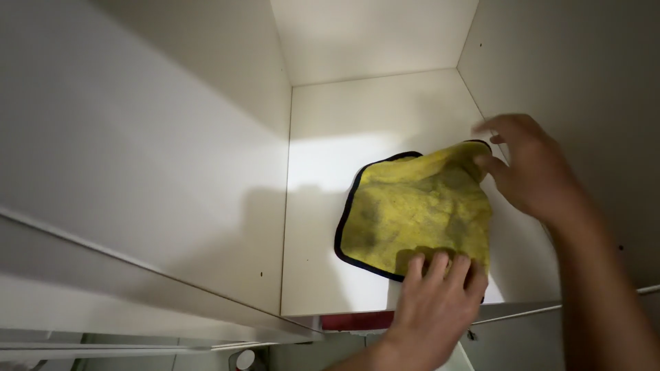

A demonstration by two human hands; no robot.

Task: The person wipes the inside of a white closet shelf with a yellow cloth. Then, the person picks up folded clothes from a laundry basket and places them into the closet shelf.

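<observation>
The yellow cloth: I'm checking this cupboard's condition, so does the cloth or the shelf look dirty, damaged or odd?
The yellow cloth carries dark grey smudges across its middle and lower left. It lies rumpled on the white shelf, the left hand pressing its near edge and the right hand pinching its far corner. The shelf itself shows no damage.

— Yellow cloth [412,206]: soft, fluffy microfibre, matt, dark stitched edging, a few grubby patches.
— Shelf [330,178] and cabinet walls [137,151]: smooth white laminate, faint sheen under light.

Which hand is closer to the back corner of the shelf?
The right hand, up at the yellow cloth's far edge. The left hand presses its near edge by the shelf front.
</observation>
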